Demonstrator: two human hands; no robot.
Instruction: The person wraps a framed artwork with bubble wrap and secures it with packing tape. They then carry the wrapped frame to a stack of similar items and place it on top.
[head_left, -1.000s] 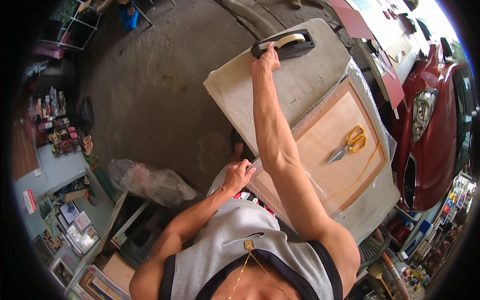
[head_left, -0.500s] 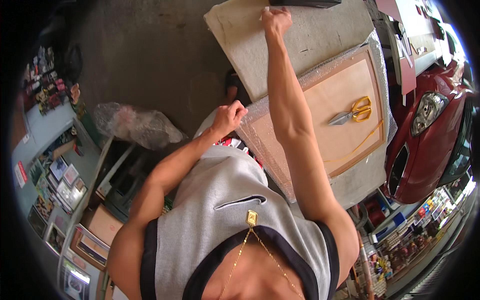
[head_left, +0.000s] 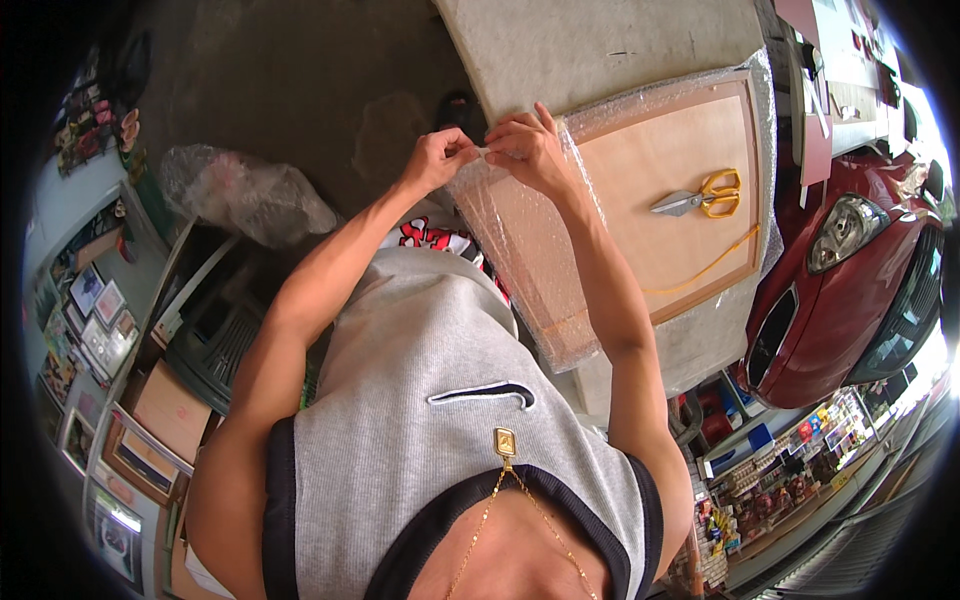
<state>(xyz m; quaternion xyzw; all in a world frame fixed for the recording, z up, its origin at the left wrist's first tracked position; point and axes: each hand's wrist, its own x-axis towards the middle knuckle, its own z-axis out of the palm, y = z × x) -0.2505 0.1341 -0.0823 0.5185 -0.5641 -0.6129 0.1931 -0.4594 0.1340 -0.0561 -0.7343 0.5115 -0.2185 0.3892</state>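
Observation:
My left hand (head_left: 440, 160) and my right hand (head_left: 532, 150) meet at the near left corner of a wooden frame (head_left: 600, 125). Both pinch at a small pale bit between them, too small to make out; one right finger sticks up. Clear bubble wrap (head_left: 520, 235) lies under and around the frame and covers its left part. On the bare wooden backing rests a pair of scissors (head_left: 705, 195) with yellow handles, its blades pointing left. A thin yellow strip (head_left: 715, 288) curves across the backing near the frame's near right side.
The frame lies on a pale worktable (head_left: 570, 50). A crumpled clear plastic bag (head_left: 245, 195) stands to the left, near framed pictures (head_left: 105, 315). A red car (head_left: 830, 290) is close by on the right, with stocked shelves (head_left: 790, 460) below it.
My right hand has come back from a dark object at the table's far edge to meet my left hand, which has moved up slightly. The dark object has left the view.

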